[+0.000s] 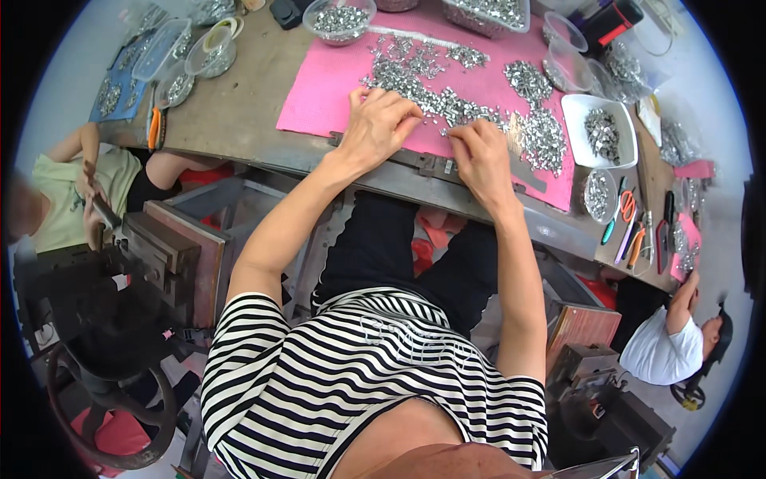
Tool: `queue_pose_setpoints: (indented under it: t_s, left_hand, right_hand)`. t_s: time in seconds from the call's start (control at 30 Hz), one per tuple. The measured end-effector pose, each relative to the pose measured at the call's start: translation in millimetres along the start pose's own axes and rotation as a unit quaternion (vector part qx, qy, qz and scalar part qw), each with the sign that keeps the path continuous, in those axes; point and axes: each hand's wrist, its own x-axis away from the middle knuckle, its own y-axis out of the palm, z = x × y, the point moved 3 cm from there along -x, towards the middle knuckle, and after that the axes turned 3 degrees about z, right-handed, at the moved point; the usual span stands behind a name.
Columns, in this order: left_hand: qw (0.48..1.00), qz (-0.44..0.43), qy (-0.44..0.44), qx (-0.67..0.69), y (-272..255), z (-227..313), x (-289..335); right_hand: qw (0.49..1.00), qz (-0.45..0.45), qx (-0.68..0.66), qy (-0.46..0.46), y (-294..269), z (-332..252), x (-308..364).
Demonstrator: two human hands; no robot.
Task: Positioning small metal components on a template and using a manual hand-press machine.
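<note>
A pink mat [307, 100] covers the middle of the workbench, with piles of small shiny metal pieces [399, 80] on it. My left hand [373, 132] is over the mat's front part, fingers curled and thumb close to the index finger. Whatever it may hold is too small to make out. To its right my right hand [483, 160] is closed in a pinch at the front edge, just above a small metal fixture [431, 165]. Its fingertips hide what they grip, if anything. A larger heap of metal pieces [544, 144] lies to the right of this hand.
A white tray [570, 112] and clear tubs [597, 195] hold more pieces. Orange-handled scissors [627, 209] and pliers [636, 246] lie at the right; other orange-handled pliers [155, 128] lie left. Co-workers [84, 188] [666, 343] sit on both sides, near dark machines [112, 319].
</note>
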Motion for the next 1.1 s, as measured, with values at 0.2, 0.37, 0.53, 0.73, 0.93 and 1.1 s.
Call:
queue_pose_setpoints:
  t_s: [0.2, 0.37, 0.53, 0.73, 0.93, 1.1]
  left_hand:
    - [0.997, -0.041, 0.051, -0.028, 6.1, -0.7, -3.6]
    - [0.999, -0.009, 0.035, -0.018, 2.5, -4.5, -2.9]
    - [0.999, -0.013, 0.037, -0.015, 7.6, 2.1, -4.4]
    - [0.997, -0.017, 0.049, -0.049, 11.3, 4.1, -3.7]
    - [0.997, -0.047, 0.058, -0.009, 12.6, 1.4, -3.1]
    - [0.997, -0.064, 0.035, 0.011, 6.7, -1.0, -1.6]
  right_hand:
    - [0.997, -0.059, 0.049, 0.003, 12.4, -2.3, -3.8]
    - [0.999, -0.034, 0.013, 0.029, 9.0, 6.7, -7.7]
    - [0.999, -0.020, 0.039, 0.013, 26.0, 4.8, -19.9]
    - [0.998, -0.030, 0.051, 0.011, 29.4, 6.7, -18.7]
    - [0.999, -0.043, 0.027, -0.011, 28.1, 8.2, -19.6]
    - [0.995, -0.078, 0.038, -0.047, 24.1, 8.9, -28.8]
